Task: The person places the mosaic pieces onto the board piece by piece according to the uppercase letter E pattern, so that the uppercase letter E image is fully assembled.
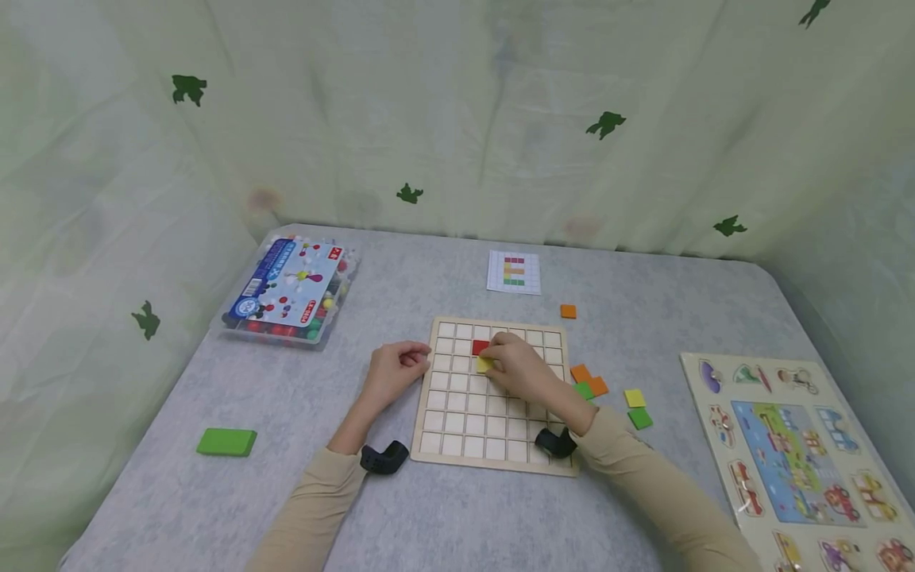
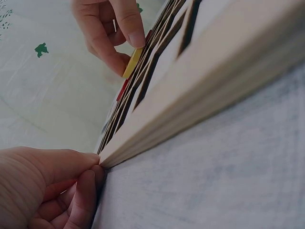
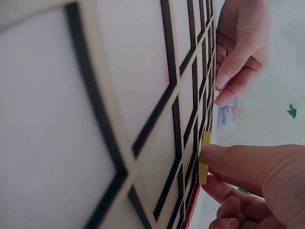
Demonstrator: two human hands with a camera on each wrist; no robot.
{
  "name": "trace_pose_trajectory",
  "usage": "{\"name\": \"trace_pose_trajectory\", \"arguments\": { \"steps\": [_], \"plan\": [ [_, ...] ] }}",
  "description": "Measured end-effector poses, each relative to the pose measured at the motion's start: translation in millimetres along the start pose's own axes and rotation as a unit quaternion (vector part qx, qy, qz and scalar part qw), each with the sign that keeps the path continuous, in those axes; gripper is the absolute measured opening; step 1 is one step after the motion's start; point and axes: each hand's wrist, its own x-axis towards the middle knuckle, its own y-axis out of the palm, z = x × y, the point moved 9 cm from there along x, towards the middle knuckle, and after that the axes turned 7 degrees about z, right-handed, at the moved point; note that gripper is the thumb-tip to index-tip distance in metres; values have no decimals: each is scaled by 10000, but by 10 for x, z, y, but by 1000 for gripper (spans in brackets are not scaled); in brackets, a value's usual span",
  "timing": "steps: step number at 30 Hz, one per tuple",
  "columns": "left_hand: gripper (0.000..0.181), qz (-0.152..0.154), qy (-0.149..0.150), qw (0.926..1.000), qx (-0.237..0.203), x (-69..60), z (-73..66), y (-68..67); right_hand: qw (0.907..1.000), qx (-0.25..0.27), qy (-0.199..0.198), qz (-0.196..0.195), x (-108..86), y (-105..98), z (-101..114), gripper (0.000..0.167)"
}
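Observation:
A wooden grid board (image 1: pixel 493 465) lies flat on the table. At its left edge, my left hand (image 1: pixel 396 373) pinches the rim between thumb and curled fingers, seen closer in the left wrist view. Above the upper middle cells, my right hand (image 1: pixel 520 367) pinches a yellow square tile (image 3: pixel 205 157) by its edges; it is tilted against the grid in the left wrist view. Just beyond it sits a red tile (image 1: pixel 480 347) in a cell. My right fingers hide the cells to the right of the red one.
Loose orange (image 1: pixel 599 386), green (image 1: pixel 640 418) and yellow tiles (image 1: pixel 634 398) lie right of the board. A pattern card (image 1: pixel 515 272) is behind it. At left are a clear plastic box (image 1: pixel 286 290) and a green block (image 1: pixel 226 442); at right, a picture puzzle (image 1: pixel 801 453).

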Motion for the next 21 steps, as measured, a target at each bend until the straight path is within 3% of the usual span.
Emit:
{"name": "trace_pose_trajectory", "arguments": {
  "steps": [21],
  "plan": [
    [19, 7, -58, 10000, 31, 18, 30, 7, 9999, 87, 83, 71, 95, 40, 23, 19]
  ]
}}
